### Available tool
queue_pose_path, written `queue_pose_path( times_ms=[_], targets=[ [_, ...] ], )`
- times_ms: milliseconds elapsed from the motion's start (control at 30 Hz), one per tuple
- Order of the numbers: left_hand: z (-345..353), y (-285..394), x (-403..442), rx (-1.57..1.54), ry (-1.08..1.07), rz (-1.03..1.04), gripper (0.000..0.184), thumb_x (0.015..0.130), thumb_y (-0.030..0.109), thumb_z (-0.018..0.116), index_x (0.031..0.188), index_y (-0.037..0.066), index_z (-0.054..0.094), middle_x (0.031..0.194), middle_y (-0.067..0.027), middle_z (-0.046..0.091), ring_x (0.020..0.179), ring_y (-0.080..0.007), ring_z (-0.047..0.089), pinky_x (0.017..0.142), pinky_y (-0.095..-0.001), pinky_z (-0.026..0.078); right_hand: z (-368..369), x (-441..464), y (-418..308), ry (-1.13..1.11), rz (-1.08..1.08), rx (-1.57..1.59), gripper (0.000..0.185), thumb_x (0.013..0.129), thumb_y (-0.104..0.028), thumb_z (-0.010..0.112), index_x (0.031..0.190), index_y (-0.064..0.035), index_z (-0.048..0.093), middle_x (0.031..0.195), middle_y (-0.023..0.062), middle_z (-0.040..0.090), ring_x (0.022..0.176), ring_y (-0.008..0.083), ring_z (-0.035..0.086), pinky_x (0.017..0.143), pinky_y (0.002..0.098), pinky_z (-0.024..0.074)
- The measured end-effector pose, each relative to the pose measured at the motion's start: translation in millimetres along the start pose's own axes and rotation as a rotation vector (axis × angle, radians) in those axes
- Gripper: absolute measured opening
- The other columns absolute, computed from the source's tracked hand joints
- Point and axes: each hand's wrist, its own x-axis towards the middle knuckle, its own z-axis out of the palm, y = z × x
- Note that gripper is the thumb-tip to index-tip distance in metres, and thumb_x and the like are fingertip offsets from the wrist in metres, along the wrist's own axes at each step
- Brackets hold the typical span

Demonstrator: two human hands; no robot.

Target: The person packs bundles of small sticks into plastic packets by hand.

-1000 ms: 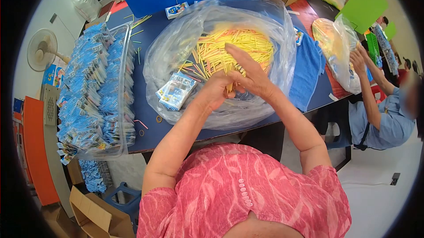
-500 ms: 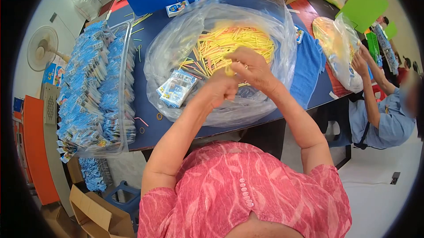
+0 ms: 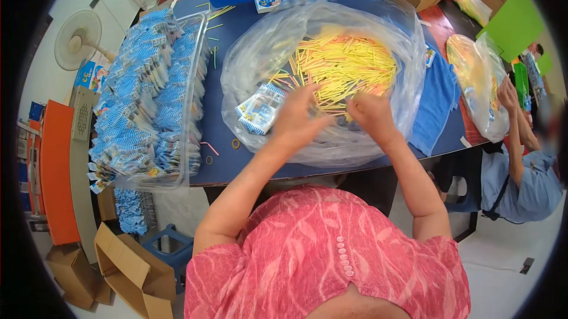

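A large clear plastic bag [image 3: 242, 41] lies open on the table with a heap of yellow and pink straws [image 3: 349, 70] inside. Over its near side is my left hand [image 3: 300, 119], slightly blurred, fingers spread and nothing seen in them. Just right of it, above the near edge of the heap, my right hand [image 3: 373, 113] is closed with its fingers curled. What it holds, if anything, is hidden. Blue-and-white printed packets [image 3: 260, 109] rest in the bag's left part, beside my left hand.
A clear tub [image 3: 192, 94] packed with blue-striped packets [image 3: 139, 106] stands at left. Rubber bands [image 3: 235, 143] and a bent straw [image 3: 210, 148] lie on the blue table [image 3: 216, 168]. A blue towel [image 3: 435, 109] is at right; beyond it, a co-worker [image 3: 520, 171] handles another bag [image 3: 473, 88].
My hands were together over the straws with something yellow between them; now they are apart, and my left hand has opened. The view has shifted, so the table sits farther right.
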Motion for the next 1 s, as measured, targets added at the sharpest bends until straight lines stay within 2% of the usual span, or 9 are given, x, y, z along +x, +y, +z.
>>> queue_pose_path(
  times_ms=[133,267,400,533,667,833,933,967,1000],
  targets=[
    [-47.6,-59.0,-8.9,0.647,0.246,0.149,0.046,0.068,0.021,0.077,0.107,0.007,0.058,0.099,-0.0106,0.058,0.095,-0.0319,0.051,0.081,-0.0423,0.040,16.5,-24.7,19.6,-0.197,-0.256,-0.276,0.019,0.081,-0.009,0.064,0.066,-0.0027,0.054,0.061,0.0133,0.056,0.052,0.0263,0.054,0.051,0.0363,0.0431],
    [-65.4,-63.8,-14.7,0.800,0.283,-0.064,0.046,0.069,0.023,0.077,0.107,0.007,0.057,0.099,-0.0109,0.057,0.097,-0.0303,0.050,0.081,-0.0438,0.037,11.4,-17.0,14.7,-0.159,-0.112,-0.085,0.018,0.081,-0.012,0.065,0.069,-0.0033,0.056,0.059,0.0140,0.053,0.049,0.0281,0.051,0.050,0.0361,0.0425],
    [-62.8,-49.3,-11.4,0.763,0.353,0.135,0.034,0.072,0.031,0.075,0.093,0.007,0.065,0.094,-0.0093,0.059,0.092,-0.0297,0.052,0.077,-0.0445,0.036,8.3,-10.4,-2.7,-0.079,0.045,0.072,0.018,0.082,-0.014,0.065,0.071,-0.0020,0.056,0.058,0.0145,0.052,0.048,0.0269,0.049,0.049,0.0345,0.0416],
    [-41.5,-17.2,-30.4,0.929,0.012,0.071,0.032,0.070,0.037,0.075,0.080,0.008,0.068,0.081,-0.0075,0.060,0.083,-0.0264,0.055,0.071,-0.0420,0.035,16.1,-4.4,-16.6,-0.229,0.148,0.131,0.019,0.083,-0.015,0.065,0.072,-0.0011,0.057,0.058,0.0137,0.052,0.049,0.0204,0.049,0.050,0.0322,0.0411],
    [-16.4,-16.3,-36.9,0.954,-0.009,0.047,0.030,0.071,0.039,0.073,0.068,0.010,0.069,0.070,-0.0055,0.060,0.072,-0.0250,0.057,0.068,-0.0420,0.034,20.5,-6.2,-28.2,-0.309,0.231,0.217,0.020,0.083,-0.015,0.065,0.073,-0.0003,0.057,0.058,0.0113,0.053,0.052,0.0125,0.049,0.050,0.0307,0.0404],
    [0.4,-30.3,-31.7,0.887,0.054,0.133,0.028,0.076,0.033,0.071,0.066,0.008,0.064,0.068,-0.0071,0.061,0.067,-0.0251,0.058,0.065,-0.0393,0.037,27.6,-14.0,-16.0,-0.324,0.229,0.296,0.023,0.084,-0.018,0.065,0.072,-0.0005,0.056,0.059,0.0040,0.053,0.056,0.0081,0.047,0.050,0.0285,0.0396],
    [-5.8,-23.7,-28.5,0.398,0.105,0.111,0.017,0.076,0.020,0.072,0.070,0.006,0.065,0.067,-0.0083,0.062,0.065,-0.0252,0.060,0.059,-0.0350,0.041,24.7,-12.7,-21.5,-0.325,0.238,0.412,0.024,0.084,-0.019,0.065,0.071,-0.0006,0.056,0.061,0.0002,0.052,0.057,0.0072,0.046,0.049,0.0268,0.0388],
    [-5.6,-21.5,-28.8,0.403,0.109,0.107,0.017,0.076,0.020,0.072,0.070,0.006,0.065,0.067,-0.0083,0.062,0.065,-0.0252,0.060,0.059,-0.0350,0.041,22.2,-11.6,-23.6,-0.385,0.314,0.493,0.023,0.084,-0.019,0.065,0.072,-0.0013,0.057,0.061,0.0007,0.052,0.057,0.0074,0.046,0.051,0.0266,0.0387],
    [-3.4,-18.0,-29.7,0.150,-0.010,-0.053,0.014,0.076,0.017,0.071,0.071,0.005,0.065,0.068,-0.0083,0.063,0.065,-0.0255,0.060,0.058,-0.0336,0.042,19.4,-9.4,-28.0,-0.447,0.389,0.574,0.023,0.084,-0.020,0.065,0.072,-0.0021,0.058,0.061,0.0013,0.052,0.058,0.0075,0.047,0.052,0.0264,0.0385]
  ],
)
